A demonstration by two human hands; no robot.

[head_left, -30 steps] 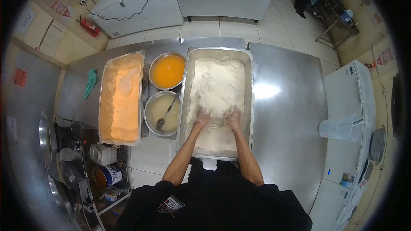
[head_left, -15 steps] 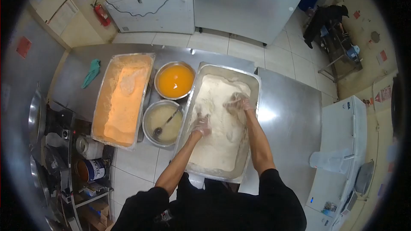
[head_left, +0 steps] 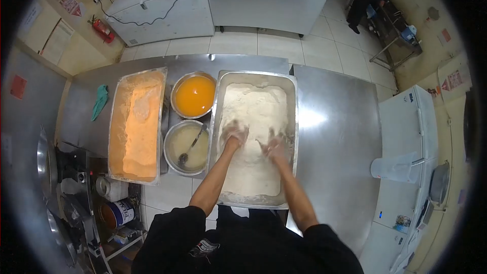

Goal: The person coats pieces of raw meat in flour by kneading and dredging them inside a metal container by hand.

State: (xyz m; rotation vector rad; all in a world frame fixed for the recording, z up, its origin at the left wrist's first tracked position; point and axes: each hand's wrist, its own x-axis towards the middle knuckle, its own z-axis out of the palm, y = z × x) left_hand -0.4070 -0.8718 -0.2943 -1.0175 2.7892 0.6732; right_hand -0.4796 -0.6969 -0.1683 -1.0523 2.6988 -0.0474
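Both my hands wear clear gloves and work at the white flour (head_left: 251, 172) in a deep steel tray (head_left: 292, 99). My left hand (head_left: 235, 134) touches the flour left of centre, its fingers slightly bent and apart, somewhat blurred. To its right, my right hand (head_left: 275, 146) is low over the flour, thumb and fingers apart and smeared by motion. I see nothing held in either hand. Left of this tray stand a bowl of orange liquid (head_left: 195, 95) and a bowl of pale, cloudy liquid (head_left: 185, 142) with a dark-headed ladle (head_left: 192, 147) in it.
A second steel tray (head_left: 114, 137) holds orange powder (head_left: 142, 139) at the left. A green glove (head_left: 100, 102) lies on the steel table (head_left: 335, 162). Beyond the table are a chest freezer (head_left: 162, 15) and tiled floor. A person in black (head_left: 368, 2) bends at a far table.
My right hand has come back toward me and left, nearer my left hand. My left hand has shifted slightly away from me in the tray. The camera view has turned slightly.
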